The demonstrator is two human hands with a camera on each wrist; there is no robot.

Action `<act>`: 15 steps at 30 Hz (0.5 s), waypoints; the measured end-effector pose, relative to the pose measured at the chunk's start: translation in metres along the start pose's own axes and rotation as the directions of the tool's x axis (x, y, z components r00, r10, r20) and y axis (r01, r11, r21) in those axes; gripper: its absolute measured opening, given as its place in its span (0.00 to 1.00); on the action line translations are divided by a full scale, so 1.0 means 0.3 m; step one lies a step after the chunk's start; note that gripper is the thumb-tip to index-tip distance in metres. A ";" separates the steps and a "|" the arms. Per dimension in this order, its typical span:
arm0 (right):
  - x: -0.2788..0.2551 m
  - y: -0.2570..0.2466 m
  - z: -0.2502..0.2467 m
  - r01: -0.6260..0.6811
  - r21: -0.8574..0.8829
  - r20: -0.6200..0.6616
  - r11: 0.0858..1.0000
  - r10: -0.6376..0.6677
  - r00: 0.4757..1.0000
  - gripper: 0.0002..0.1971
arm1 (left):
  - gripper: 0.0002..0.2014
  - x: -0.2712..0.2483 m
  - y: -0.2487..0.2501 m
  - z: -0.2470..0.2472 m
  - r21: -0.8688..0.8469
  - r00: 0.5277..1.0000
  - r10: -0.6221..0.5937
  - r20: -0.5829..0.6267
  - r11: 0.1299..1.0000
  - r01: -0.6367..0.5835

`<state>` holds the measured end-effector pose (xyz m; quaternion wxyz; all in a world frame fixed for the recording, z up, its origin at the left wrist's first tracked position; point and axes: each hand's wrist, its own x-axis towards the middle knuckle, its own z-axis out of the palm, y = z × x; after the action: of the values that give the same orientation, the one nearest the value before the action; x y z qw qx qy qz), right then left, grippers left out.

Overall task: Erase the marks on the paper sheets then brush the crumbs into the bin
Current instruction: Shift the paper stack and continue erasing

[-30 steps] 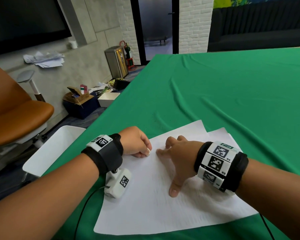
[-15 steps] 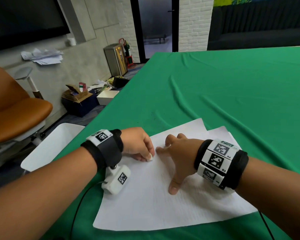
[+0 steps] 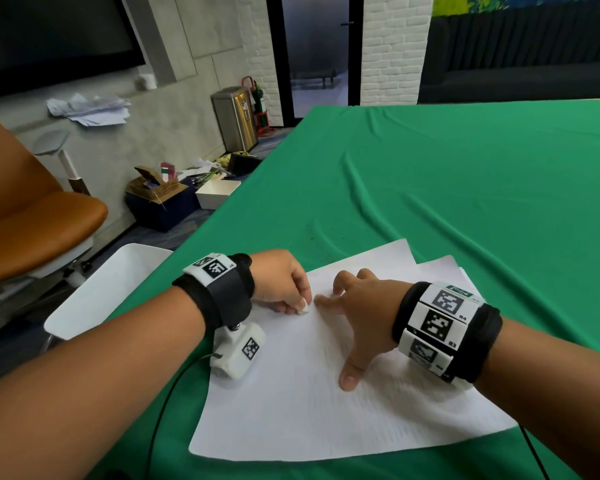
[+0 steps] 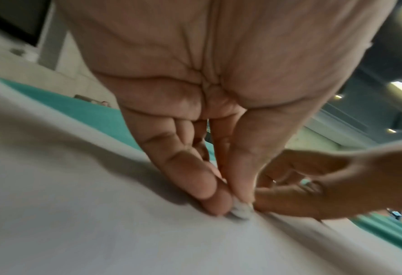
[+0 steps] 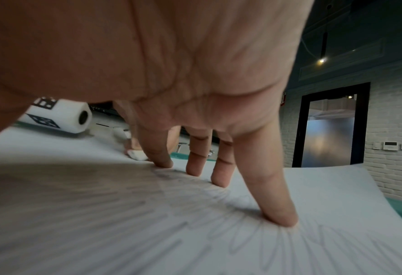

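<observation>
Rubbing an eraser [image 3: 303,308] pinched in left hand [image 3: 281,280] fingers across the top paper sheet [image 3: 312,403] on the counter [image 3: 465,188], right hand [image 3: 361,313] fingers splayed flat, best pinning paper close beside short strokes.

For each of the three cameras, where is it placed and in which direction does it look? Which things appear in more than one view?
Head: worn on the head, looks forward and down at the top paper sheet on the green cloth; both forearms and hands show.
Left wrist: under the left hand, looks along its palm to the fingertips pinching the eraser.
Right wrist: under the right hand, looks along its spread fingers pressing the sheet.
Shared: the eraser and the sheet appear in all three views.
</observation>
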<state>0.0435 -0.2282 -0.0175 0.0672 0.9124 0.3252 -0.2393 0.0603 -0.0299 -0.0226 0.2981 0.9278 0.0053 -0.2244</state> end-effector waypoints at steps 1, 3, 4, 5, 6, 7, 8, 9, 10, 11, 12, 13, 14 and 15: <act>-0.001 -0.001 0.000 0.002 -0.004 0.001 1.000 -0.002 1.000 0.66 | 0.03 0.016 -0.001 -0.005 -0.016 0.998 -0.013 -0.060 1.000 0.012; -0.001 -0.003 -0.002 0.005 -0.007 0.002 1.000 -0.005 1.000 0.66 | 0.02 0.042 0.000 -0.012 -0.028 0.986 -0.024 -0.165 0.999 0.020; -0.001 -0.003 -0.004 0.004 -0.005 0.002 1.000 -0.004 1.000 0.66 | 0.02 0.052 0.001 -0.016 -0.023 0.980 -0.017 -0.197 1.000 0.013; -0.001 -0.003 -0.005 0.005 -0.004 0.001 1.000 -0.005 1.000 0.65 | 0.01 0.057 0.000 -0.021 -0.011 0.976 0.000 -0.219 1.000 -0.003; 0.001 -0.003 -0.005 0.006 -0.003 -0.001 1.000 -0.006 1.000 0.65 | 0.01 0.057 -0.001 -0.028 0.006 0.970 0.021 -0.241 1.000 -0.020; 0.002 -0.002 -0.003 0.007 -0.003 -0.003 1.000 -0.007 1.000 0.64 | 0.01 0.054 -0.003 -0.038 0.015 0.964 0.037 -0.262 0.999 -0.034; 0.003 0.000 -0.001 0.006 -0.004 -0.004 1.000 -0.006 1.000 0.64 | 0.01 0.050 -0.007 -0.047 0.006 0.960 0.040 -0.278 0.999 -0.040; 0.004 0.001 0.000 0.005 -0.005 -0.005 1.000 -0.005 1.000 0.64 | 0.02 0.044 -0.010 -0.055 -0.014 0.959 0.037 -0.282 0.999 -0.042; 0.003 0.002 0.001 0.004 -0.005 -0.006 1.000 -0.004 1.000 0.64 | 0.02 0.036 -0.013 -0.057 -0.032 0.962 0.033 -0.270 0.999 -0.043; 0.004 0.002 0.002 0.005 -0.005 -0.007 1.000 -0.005 1.000 0.64 | 0.03 0.027 -0.014 -0.055 -0.046 0.969 0.033 -0.244 0.998 -0.045; 0.005 0.002 0.001 0.006 -0.006 -0.008 1.000 -0.006 1.000 0.64 | 0.04 0.019 -0.015 -0.048 -0.046 0.977 0.032 -0.213 0.998 -0.043; 0.005 0.001 0.001 0.006 -0.008 -0.008 1.000 -0.006 1.000 0.64 | 0.06 0.013 -0.015 -0.039 -0.036 0.982 0.031 -0.187 0.999 -0.039; 0.006 0.000 0.000 0.004 -0.009 -0.005 1.000 -0.004 1.000 0.65 | 0.07 0.011 -0.015 -0.030 -0.023 0.985 0.025 -0.173 0.999 -0.030; 0.007 -0.001 0.000 -0.001 -0.011 -0.002 1.000 0.001 1.000 0.65 | 0.08 0.010 -0.017 -0.022 -0.016 0.985 0.021 -0.170 1.000 -0.024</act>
<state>0.0447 -0.2268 -0.0184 0.0720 0.9124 0.3261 -0.2367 0.0652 -0.0224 -0.0218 0.3075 0.9408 0.0223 -0.1412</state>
